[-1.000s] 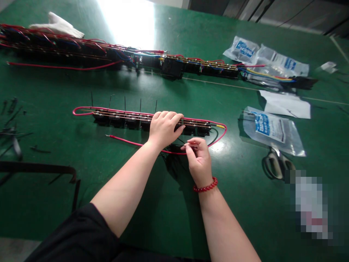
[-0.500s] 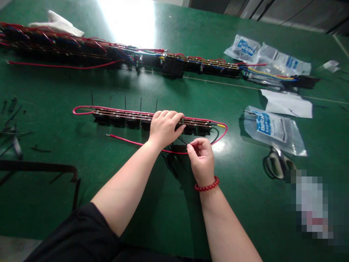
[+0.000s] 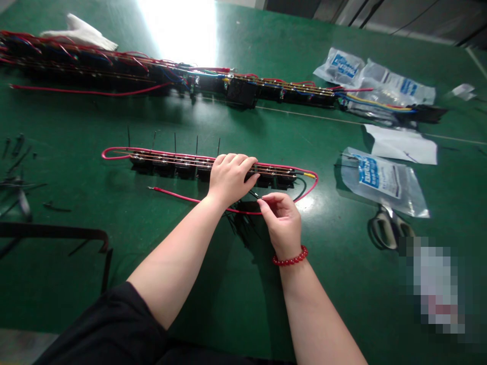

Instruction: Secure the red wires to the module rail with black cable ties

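Note:
My left hand [image 3: 231, 177] lies across a row of black relay-like blocks [image 3: 167, 166], fingers pressing on its top with brass bars running along it. A red wire [image 3: 182, 196] loops around the row and ends in a yellow tip at the right. Several thin black cable ties [image 3: 197, 146] stand up behind the row, and more tails hang in a bunch [image 3: 239, 223] below it. My right hand [image 3: 280, 219] pinches a thin black tie near the red wire, though the fingers hide most of it.
A longer wired assembly [image 3: 243, 93] lies across the far side of the green mat [image 3: 95, 284]. Plastic bags [image 3: 380, 182], white paper [image 3: 399, 144] and scissors [image 3: 386, 230] lie to the right. Black cut tie ends [image 3: 17, 187] are scattered at left.
My right hand has shifted slightly to the right, drawing the thin black tie with it. My left hand stays on the row.

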Action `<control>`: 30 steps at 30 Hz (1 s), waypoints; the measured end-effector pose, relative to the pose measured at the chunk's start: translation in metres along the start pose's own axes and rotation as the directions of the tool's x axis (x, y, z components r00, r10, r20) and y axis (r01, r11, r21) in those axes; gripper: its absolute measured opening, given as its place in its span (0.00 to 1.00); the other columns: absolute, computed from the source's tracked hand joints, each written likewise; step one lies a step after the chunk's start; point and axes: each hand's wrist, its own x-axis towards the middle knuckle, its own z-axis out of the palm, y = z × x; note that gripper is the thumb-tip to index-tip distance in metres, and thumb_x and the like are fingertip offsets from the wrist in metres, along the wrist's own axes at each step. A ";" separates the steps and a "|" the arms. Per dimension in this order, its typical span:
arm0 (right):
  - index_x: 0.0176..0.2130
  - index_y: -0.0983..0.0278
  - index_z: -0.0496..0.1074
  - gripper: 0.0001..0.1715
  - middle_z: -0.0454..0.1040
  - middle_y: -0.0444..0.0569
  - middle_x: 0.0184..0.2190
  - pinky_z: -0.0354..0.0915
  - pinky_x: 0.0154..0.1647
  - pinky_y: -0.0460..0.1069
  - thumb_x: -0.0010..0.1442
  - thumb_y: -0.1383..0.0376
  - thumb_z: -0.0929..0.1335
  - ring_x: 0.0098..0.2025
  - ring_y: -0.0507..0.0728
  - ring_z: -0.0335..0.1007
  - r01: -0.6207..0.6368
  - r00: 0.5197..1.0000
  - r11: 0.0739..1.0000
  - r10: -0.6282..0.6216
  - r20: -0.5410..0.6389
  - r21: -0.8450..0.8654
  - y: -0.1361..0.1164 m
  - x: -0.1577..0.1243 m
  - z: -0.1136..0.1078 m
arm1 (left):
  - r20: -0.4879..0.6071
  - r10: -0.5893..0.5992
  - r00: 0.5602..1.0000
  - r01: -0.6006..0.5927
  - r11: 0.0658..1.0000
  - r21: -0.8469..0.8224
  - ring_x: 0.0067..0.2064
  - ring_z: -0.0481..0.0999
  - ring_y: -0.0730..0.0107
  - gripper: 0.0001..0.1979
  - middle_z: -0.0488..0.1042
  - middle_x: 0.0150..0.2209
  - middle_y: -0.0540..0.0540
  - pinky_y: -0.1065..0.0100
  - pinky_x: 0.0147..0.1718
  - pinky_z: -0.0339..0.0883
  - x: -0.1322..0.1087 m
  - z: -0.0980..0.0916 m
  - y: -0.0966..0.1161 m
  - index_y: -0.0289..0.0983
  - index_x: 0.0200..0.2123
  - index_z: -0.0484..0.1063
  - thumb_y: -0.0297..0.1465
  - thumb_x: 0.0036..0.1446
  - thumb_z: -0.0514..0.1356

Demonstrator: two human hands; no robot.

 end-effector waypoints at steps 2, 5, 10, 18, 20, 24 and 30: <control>0.36 0.60 0.74 0.06 0.75 0.44 0.33 0.70 0.36 0.49 0.57 0.62 0.73 0.34 0.53 0.72 -0.001 1.000 1.000 0.001 -0.002 0.013 -0.001 0.000 0.000 | 0.000 0.000 1.000 0.000 1.000 -0.002 0.51 0.72 0.57 0.14 0.77 0.50 0.48 0.56 0.53 0.58 0.000 0.000 0.000 0.45 0.50 0.72 0.41 0.63 0.56; 0.36 0.60 0.74 0.06 0.76 0.44 0.33 0.70 0.35 0.49 0.57 0.63 0.73 0.33 0.53 0.72 -0.003 1.000 1.000 0.003 0.001 0.023 -0.001 0.000 0.000 | -0.001 0.001 1.000 -0.001 1.000 -0.005 0.51 0.72 0.57 0.14 0.77 0.49 0.47 0.55 0.53 0.59 0.000 0.000 0.000 0.45 0.50 0.72 0.41 0.63 0.57; 0.35 0.60 0.75 0.04 0.77 0.44 0.33 0.69 0.36 0.49 0.57 0.63 0.72 0.34 0.53 0.73 -0.006 1.000 0.999 0.006 0.012 0.050 -0.001 0.000 -0.001 | -0.004 0.006 1.000 -0.006 1.000 0.002 0.51 0.72 0.57 0.15 0.77 0.49 0.47 0.56 0.52 0.59 0.000 0.000 0.000 0.45 0.50 0.72 0.41 0.63 0.56; 0.37 0.60 0.74 0.04 0.75 0.44 0.34 0.69 0.38 0.49 0.59 0.66 0.69 0.36 0.54 0.72 0.051 0.999 0.998 -0.051 0.010 -0.039 0.001 0.000 -0.002 | -0.011 0.009 1.000 -0.009 1.000 -0.010 0.51 0.72 0.57 0.14 0.77 0.49 0.47 0.55 0.52 0.59 0.000 0.000 -0.001 0.45 0.50 0.73 0.40 0.63 0.57; 0.37 0.60 0.74 0.06 0.75 0.45 0.35 0.69 0.39 0.50 0.59 0.69 0.67 0.36 0.54 0.72 0.122 0.993 0.981 -0.121 0.010 -0.152 0.000 -0.001 -0.003 | -0.021 0.014 1.000 -0.014 1.000 -0.006 0.50 0.72 0.57 0.14 0.77 0.49 0.47 0.55 0.52 0.59 0.000 0.001 -0.002 0.44 0.49 0.73 0.40 0.63 0.57; 0.35 0.61 0.73 0.06 0.76 0.46 0.34 0.67 0.45 0.54 0.58 0.70 0.67 0.39 0.57 0.70 0.275 0.952 0.837 -0.304 0.015 -0.474 -0.001 0.000 -0.006 | -0.027 0.020 0.999 -0.021 1.000 -0.009 0.50 0.72 0.57 0.14 0.77 0.49 0.47 0.56 0.52 0.59 0.000 0.003 -0.002 0.44 0.49 0.73 0.40 0.63 0.57; 0.36 0.61 0.73 0.06 0.76 0.49 0.37 0.63 0.47 0.57 0.54 0.67 0.69 0.43 0.62 0.69 0.170 0.974 0.656 -0.225 0.025 -0.735 0.001 0.003 -0.009 | -0.032 0.024 0.999 -0.024 1.000 -0.007 0.50 0.72 0.57 0.14 0.78 0.48 0.47 0.56 0.51 0.59 0.000 0.004 -0.003 0.44 0.49 0.72 0.41 0.63 0.57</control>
